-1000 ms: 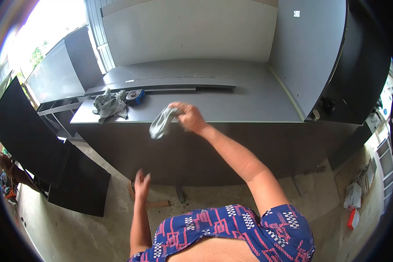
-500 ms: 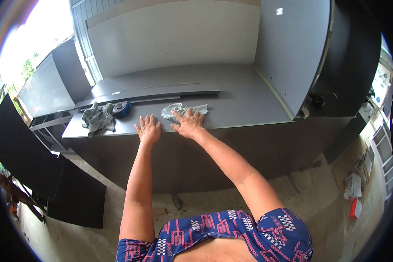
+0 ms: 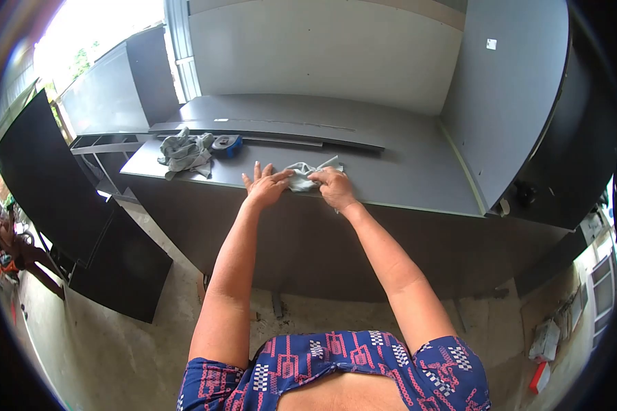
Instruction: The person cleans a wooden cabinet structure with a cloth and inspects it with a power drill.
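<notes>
A pale grey-green cloth (image 3: 300,179) lies bunched near the front edge of the grey panel (image 3: 418,181). My right hand (image 3: 336,188) has its fingers closed on the right part of that cloth, and a corner sticks up beyond the knuckles. Flat on the panel, my left hand (image 3: 266,186) is spread, its fingertips reaching the cloth's left edge. Left of my hands lies a second crumpled cloth (image 3: 185,152), beside a blue and grey tape measure (image 3: 227,145).
Long dark strips (image 3: 274,137) lie across the panel behind my hands. An upright grey side panel (image 3: 511,103) stands at right, a pale back board (image 3: 322,58) behind. Dark boards (image 3: 55,178) lean at left. Boxes (image 3: 544,342) sit on the floor at right, and another person (image 3: 24,253) is at far left.
My right hand has gone from lying flat on the cloth to gripping it, and the cloth is now bunched. My left hand has moved over to the cloth's edge. The view has shifted left.
</notes>
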`<state>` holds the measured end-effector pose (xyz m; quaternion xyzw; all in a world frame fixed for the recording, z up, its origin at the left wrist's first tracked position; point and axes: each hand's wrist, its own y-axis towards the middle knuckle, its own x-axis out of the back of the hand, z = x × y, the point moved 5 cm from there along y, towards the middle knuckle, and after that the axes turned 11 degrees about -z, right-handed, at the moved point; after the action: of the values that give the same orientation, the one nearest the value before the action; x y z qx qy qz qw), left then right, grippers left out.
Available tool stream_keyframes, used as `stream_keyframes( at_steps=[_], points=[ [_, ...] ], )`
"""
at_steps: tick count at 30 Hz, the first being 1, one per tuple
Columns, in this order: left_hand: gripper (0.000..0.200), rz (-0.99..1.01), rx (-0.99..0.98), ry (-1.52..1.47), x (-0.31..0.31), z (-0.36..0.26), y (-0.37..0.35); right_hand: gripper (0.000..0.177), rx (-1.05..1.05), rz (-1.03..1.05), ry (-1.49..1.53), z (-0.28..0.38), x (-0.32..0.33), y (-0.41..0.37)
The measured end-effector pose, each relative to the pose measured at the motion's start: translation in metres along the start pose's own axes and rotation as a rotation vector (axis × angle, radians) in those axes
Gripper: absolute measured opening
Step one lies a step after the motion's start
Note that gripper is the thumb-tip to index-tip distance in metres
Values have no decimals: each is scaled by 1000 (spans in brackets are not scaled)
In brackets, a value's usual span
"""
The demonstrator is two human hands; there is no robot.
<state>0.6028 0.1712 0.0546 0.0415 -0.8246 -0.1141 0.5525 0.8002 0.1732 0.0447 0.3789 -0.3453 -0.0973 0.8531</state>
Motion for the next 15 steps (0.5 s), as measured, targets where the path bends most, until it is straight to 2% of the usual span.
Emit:
stream_keyframes(
  at_steps=[2,5,6,9,10,12,15],
  points=[
    [37,13,9,-66,3,-3,-3,47,-60,35,149,2,0,6],
    [39,38,14,-54,3,-2,-3,49,-221,-37,471,17,-4,22],
    [43,38,3,-65,-1,2,0,55,-285,-13,491,27,-5,28],
    [45,18,1,-59,-7,6,4,57,-591,91,665,56,-19,34],
    [44,13,-23,-25,-9,6,3,59,-574,132,715,46,-37,34],
    [45,-24,-27,20,-21,13,10,63,-348,-9,319,44,-52,34],
    [45,-48,-17,4,-13,9,5,62,-143,-115,95,54,-54,34]
  ],
)
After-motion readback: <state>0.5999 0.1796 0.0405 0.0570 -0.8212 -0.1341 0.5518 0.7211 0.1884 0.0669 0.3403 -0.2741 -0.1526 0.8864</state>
